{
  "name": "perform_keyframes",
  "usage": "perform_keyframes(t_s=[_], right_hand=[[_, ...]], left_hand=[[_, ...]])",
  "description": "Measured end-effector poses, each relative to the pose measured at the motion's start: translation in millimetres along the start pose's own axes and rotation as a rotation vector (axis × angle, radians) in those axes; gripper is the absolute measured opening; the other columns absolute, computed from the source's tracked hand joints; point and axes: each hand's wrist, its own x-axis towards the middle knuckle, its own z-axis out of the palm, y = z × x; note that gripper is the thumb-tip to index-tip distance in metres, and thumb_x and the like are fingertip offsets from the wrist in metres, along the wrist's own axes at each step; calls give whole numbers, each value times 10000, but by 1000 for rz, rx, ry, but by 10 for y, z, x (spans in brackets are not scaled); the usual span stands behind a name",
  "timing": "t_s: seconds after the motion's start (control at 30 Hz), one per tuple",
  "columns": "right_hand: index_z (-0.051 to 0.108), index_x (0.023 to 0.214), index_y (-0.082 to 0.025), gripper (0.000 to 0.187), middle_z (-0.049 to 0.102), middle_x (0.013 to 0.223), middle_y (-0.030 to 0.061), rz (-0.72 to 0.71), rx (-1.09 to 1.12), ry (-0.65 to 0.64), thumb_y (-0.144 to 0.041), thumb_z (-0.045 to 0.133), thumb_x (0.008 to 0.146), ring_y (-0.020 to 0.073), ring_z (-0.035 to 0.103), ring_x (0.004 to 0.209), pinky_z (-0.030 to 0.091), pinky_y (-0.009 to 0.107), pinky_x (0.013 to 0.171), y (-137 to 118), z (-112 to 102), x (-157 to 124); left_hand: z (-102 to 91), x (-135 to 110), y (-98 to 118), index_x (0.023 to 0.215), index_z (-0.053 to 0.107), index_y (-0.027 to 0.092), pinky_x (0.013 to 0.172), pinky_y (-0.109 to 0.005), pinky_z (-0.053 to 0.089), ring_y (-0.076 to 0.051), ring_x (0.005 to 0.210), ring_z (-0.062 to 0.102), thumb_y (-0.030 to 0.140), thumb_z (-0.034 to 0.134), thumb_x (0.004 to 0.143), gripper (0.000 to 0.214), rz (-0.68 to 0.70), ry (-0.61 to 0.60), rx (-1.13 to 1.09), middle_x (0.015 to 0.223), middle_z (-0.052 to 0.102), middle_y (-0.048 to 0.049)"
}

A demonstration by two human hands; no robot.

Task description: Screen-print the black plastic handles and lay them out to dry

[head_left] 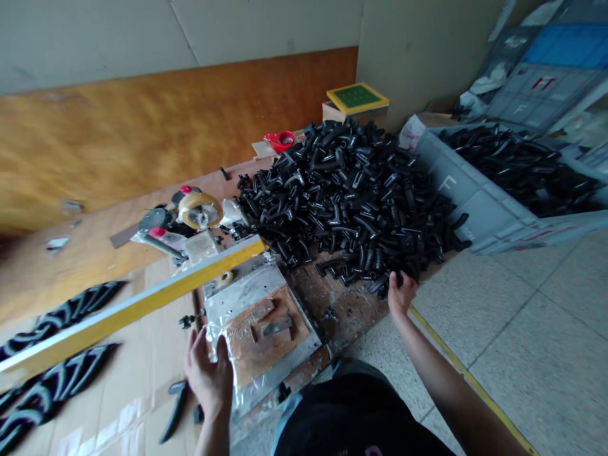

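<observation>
Grey crate (475,183) tilted at the bench's (346,304) far right corner, full of black plastic elbows (351,196), with more heaped beside it. Right hand (401,294) outstretched, fingers clenched on the heap's near edge; left hand (209,373) open against clear plastic film (251,405).

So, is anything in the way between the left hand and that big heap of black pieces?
Yes. A plastic-wrapped tray lies between the left hand and the heap of black pieces, with the hand at the tray's near edge. The right hand has nothing in its way: it touches the heap.
</observation>
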Motion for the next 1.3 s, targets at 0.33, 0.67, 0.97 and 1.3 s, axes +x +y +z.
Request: perform_keyframes(t_s=[0.33, 0.67, 0.97, 1.3], right_hand=[[629, 1236, -161, 627, 645, 1257, 139, -85, 135, -292, -627, 395, 887, 280, 546, 1173, 359, 446, 1033, -584, 162, -340], [475, 1420, -194, 576, 606, 1326, 119, -454, -74, -624, -378, 578, 885, 293, 524, 1162, 435, 458, 971, -979, 344, -733], [581, 1322, -288, 750, 555, 1410, 13, -896, -82, -1080, 101, 347, 725, 139, 541, 1258, 319, 427, 1141, -1156, 180, -409], [665, 1077, -245, 501, 612, 1156, 41, -1117, -23, -1150, 55, 407, 770, 164, 585, 1048, 460, 299, 927, -1454, 24, -262]], left_hand=[[865, -141, 970, 1289, 554, 248, 1080, -468, 409, -254, 1295, 496, 327, 544, 912, 386, 300, -288, -186, 1433, 512, -109], [850, -82, 936, 1261, 582, 218, 1077, -474, 417, -260, 1285, 510, 331, 536, 912, 370, 299, -318, -133, 1400, 547, -117], [740, -136, 856, 1105, 669, 220, 1060, -484, 427, -266, 1260, 538, 352, 529, 911, 273, 237, -334, -125, 1332, 605, -104], [354, -279, 588, 1045, 704, 218, 973, -424, 486, -248, 1189, 582, 381, 526, 913, 275, 89, -263, -89, 1310, 627, -90]])
